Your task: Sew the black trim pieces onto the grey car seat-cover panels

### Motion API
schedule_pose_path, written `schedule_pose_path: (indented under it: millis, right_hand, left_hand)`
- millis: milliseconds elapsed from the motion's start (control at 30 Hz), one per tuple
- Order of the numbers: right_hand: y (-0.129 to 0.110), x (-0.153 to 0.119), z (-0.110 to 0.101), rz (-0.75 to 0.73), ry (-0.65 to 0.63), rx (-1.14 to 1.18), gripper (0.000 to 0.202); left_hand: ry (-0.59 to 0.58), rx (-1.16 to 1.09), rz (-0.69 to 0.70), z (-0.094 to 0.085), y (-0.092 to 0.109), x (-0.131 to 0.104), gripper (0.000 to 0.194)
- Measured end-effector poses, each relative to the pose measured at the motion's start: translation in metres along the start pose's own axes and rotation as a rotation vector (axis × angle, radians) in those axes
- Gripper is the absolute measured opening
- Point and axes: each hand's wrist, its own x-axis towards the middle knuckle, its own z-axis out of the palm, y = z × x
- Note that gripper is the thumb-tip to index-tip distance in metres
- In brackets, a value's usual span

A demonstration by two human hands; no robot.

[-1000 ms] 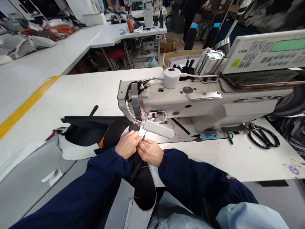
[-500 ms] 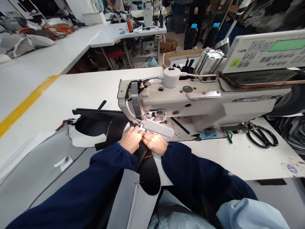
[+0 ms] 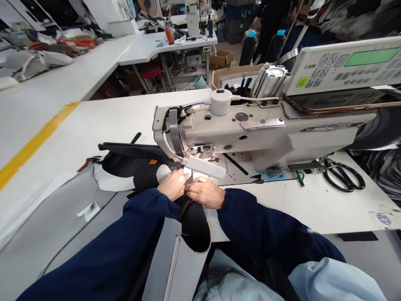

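At the sewing machine (image 3: 266,136): close under the left end of the head, both hands near each other over dark cloth.
Black fabric (image 3: 145,175): gathered beneath and between the fingers, spreading left on the white table (image 3: 250,217) and also showing below the hands; shifted rightward, nearer the machine, since a second ago; probably another stretch of seam now in position, though with the needle tip impossible to make out.
Left hand (image 3: 172,185): narrow, curled down on the black fabric, beside a pale rounded piece (image 3: 163,172).
Right hand (image 3: 206,193): also narrow, apparently gripping the fabric's near side, with the thumb mostly hidden; set slightly farther from the left hand than a second ago, for a less overlapped hold.
Grey panel (image 3: 59,225): draped along the left, slid rightward too; likely a trailing weight.
Grey flap (image 3: 184,263): hanging low toward the lap, past the table's near edge; possibly a source of drag.
Lamp bar (image 3: 205,166): just above the right fingers, leaving little lift.
Scissors (image 3: 343,175): well to the right, beyond a blue tool (image 3: 273,177) and green pen (image 3: 300,179); on the near side of these, a flat white stretch with sideways room.
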Motion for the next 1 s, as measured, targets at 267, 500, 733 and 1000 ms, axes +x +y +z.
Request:
schedule_pose_path:
  millis: [267, 500, 733, 1000]
  right_hand:
    - [-0.042, -0.018, 0.001, 0.055, 0.316, -0.167, 0.028]
    - [-0.037, -0.016, 0.003, 0.031, 0.183, -0.174, 0.026]
    - [-0.017, -0.009, 0.0, 0.081, 0.06, -0.134, 0.026]
    - [0.011, -0.009, 0.015, 0.135, 0.131, -0.099, 0.026]
  left_hand:
    - [0.117, -0.108, 0.05, 0.021, -0.003, -0.019, 0.032]
    - [0.279, -0.172, 0.066, 0.041, -0.007, -0.012, 0.03]
    - [0.34, -0.261, 0.042, 0.043, -0.014, 0.004, 0.032]
    - [0.404, -0.304, 0.026, 0.039, -0.024, 0.027, 0.025]
